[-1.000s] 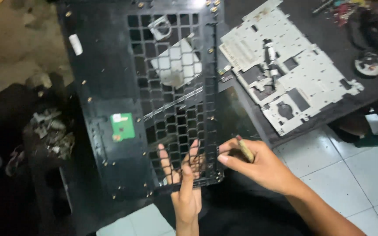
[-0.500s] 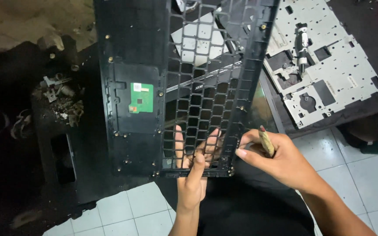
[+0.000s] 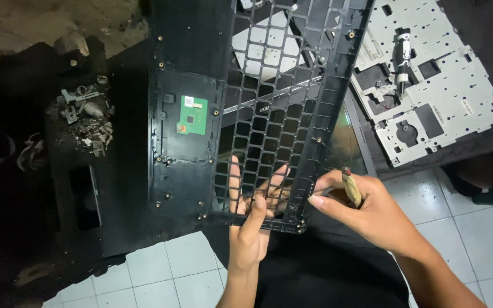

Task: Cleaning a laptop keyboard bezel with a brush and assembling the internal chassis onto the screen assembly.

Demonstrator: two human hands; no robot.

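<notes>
The left hand (image 3: 250,228) lies spread open behind the near end of the black laptop palmrest frame (image 3: 246,108), fingers showing through its key grid, while the right hand (image 3: 366,214) pinches the frame's near right corner and pins a small brass-coloured tool (image 3: 351,187) under its thumb. The frame looks light, thin and slightly flexible, its lattice probably brittle, so the solid rim and the panel beside the green circuit board (image 3: 192,115) look safest to grip.

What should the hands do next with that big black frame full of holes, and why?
Probably bring the right hand in to steady the frame's near right corner. The left hand alone props the black laptop frame from behind, fingers showing through the key holes, while the right hand, holding a small brownish tool, only touches the edge. A second hold would likely stop the tilted frame from wobbling.
</notes>
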